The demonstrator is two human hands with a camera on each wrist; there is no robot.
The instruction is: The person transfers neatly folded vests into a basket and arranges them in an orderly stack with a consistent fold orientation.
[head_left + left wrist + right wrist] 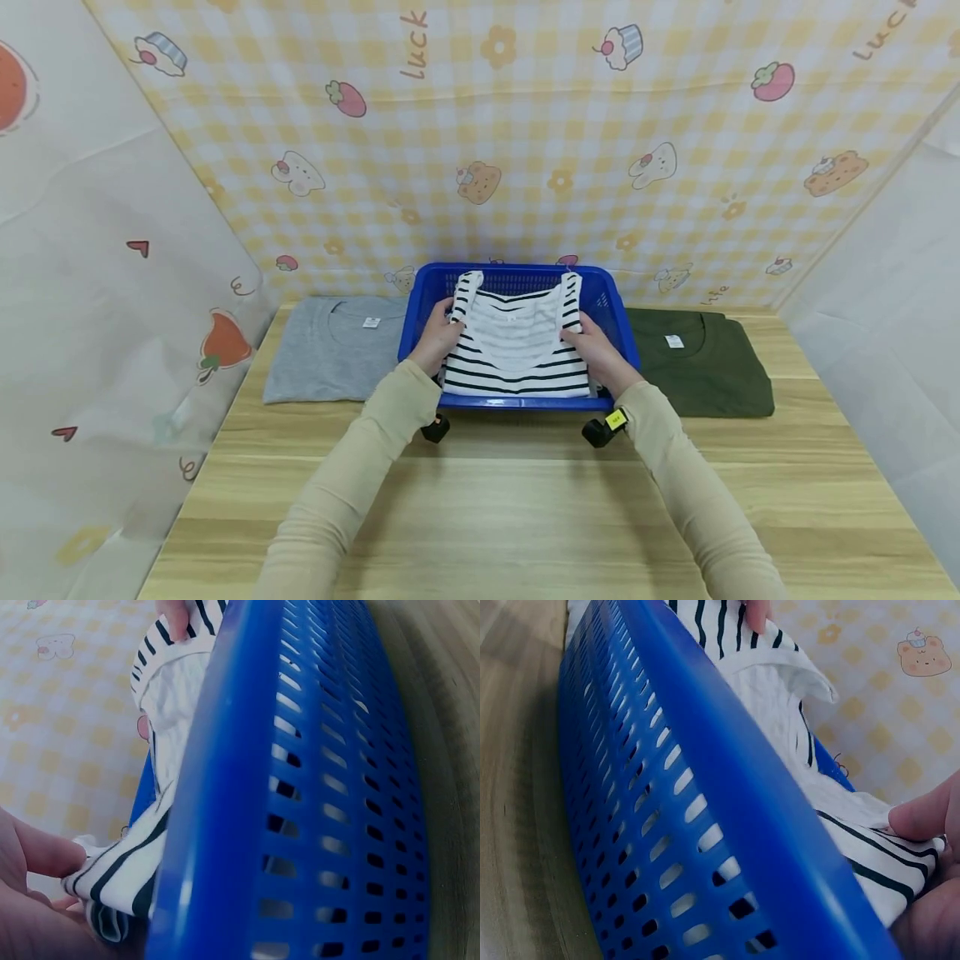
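A white tank top with black stripes (517, 379) lies folded in the blue plastic basket (525, 403), its neckline and straps toward the back. My left hand (438, 337) pinches its left side near the strap, thumb on top, inside the basket's left wall. On the opposite side my right hand (600, 354) grips the matching edge, thumb over the cloth. In the left wrist view the striped cloth (124, 874) is bunched between thumb and fingers. The right wrist view has the thumb (922, 814) pressing on the striped fabric beside the basket rim (757, 765).
A folded grey T-shirt (322, 358) lies left of the basket, and a folded dark green T-shirt (712, 375) lies to its right. All stand at the back of the wooden table (495, 517), against a yellow checked cloth backdrop (525, 108).
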